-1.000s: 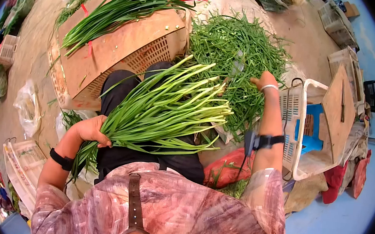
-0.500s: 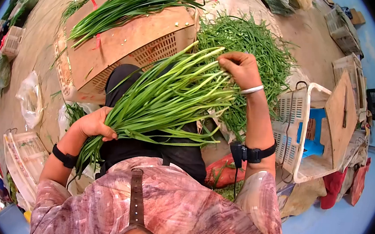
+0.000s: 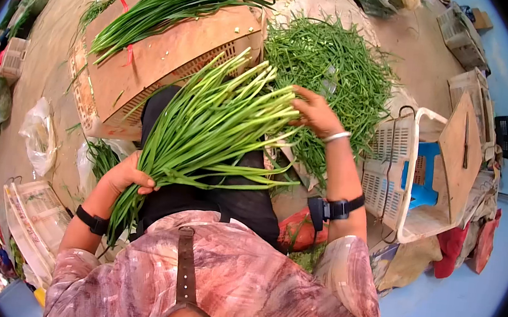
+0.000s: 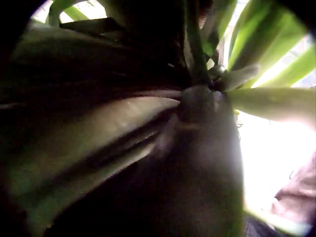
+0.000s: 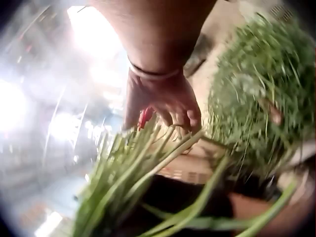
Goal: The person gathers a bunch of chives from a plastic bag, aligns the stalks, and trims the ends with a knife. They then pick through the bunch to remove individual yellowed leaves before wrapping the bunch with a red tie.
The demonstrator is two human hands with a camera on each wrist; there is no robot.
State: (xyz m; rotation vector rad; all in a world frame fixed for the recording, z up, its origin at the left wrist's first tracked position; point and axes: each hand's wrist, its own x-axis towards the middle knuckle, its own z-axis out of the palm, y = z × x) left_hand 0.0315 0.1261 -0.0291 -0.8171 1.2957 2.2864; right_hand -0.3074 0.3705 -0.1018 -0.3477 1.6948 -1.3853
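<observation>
Left hand: grips green stalks
Right hand: open, beside pale ends
Handling: probably light, soft; best held near left hand

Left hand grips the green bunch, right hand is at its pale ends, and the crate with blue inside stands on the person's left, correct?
No: in the head view, the crate with blue inside stands on the person's right. The rest holds: the left hand grips the green bunch and the right hand is at its pale ends.
</observation>
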